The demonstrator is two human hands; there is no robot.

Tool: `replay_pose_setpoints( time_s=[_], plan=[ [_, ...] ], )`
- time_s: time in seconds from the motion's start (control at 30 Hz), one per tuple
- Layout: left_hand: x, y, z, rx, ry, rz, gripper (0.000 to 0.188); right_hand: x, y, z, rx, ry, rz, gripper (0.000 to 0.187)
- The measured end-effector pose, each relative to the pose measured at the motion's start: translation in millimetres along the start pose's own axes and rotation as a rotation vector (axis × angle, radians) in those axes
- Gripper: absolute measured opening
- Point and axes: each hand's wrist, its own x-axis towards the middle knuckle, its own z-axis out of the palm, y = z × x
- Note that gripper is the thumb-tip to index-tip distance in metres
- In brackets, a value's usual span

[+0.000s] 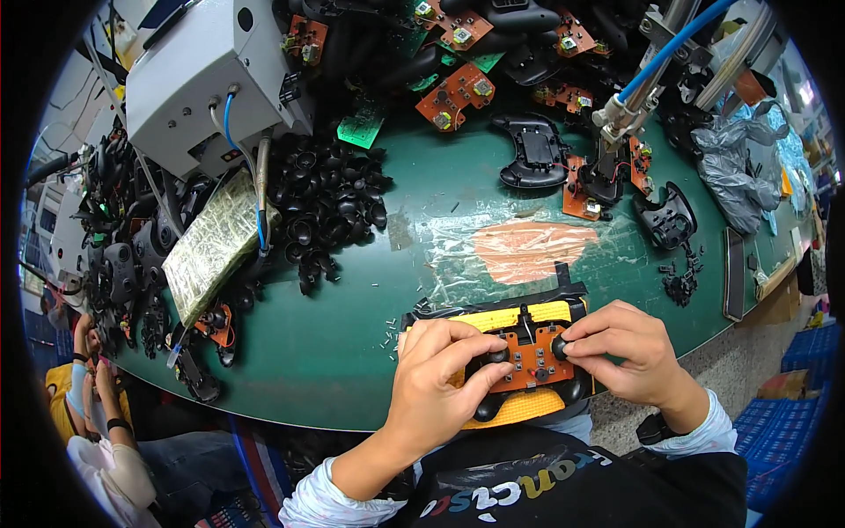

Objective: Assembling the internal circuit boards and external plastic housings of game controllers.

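An orange-brown circuit board (531,359) lies in a black game controller shell (576,388) at the table's near edge. The shell rests on a yellow padded holder (526,407) with black edges. My left hand (437,373) is closed, its thumb and fingers pinching a round black thumbstick cap (498,355) at the board's left side. At the board's upper right, a second black thumbstick cap (560,348) is pinched between the fingertips of my right hand (621,351). My fingers partly cover both caps, so how they sit on the board is hidden.
Many loose black caps (327,198) are heaped at left, beside a grey machine box (207,84) and a taped block (211,246). Controller shells (533,151) and boards (455,97) fill the far side. A metal rig (616,119) stands at right. Another person's arm (104,396) shows at far left.
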Motion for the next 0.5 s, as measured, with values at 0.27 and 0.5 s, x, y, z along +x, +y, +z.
replay_pose_setpoints(
  time_s=[0.27, 0.5],
  plan=[
    [2.6, 9.1, -7.2, 0.130, -0.031, 0.031, 0.023, 4.9, -1.3, -1.1, 0.013, -0.019, -0.005, 0.019],
    [0.8, 13.5, -8.1, 0.163, -0.035, 0.033, 0.024, 4.9, -8.9, 0.5, 0.054, 0.013, 0.132, 0.019]
  ],
)
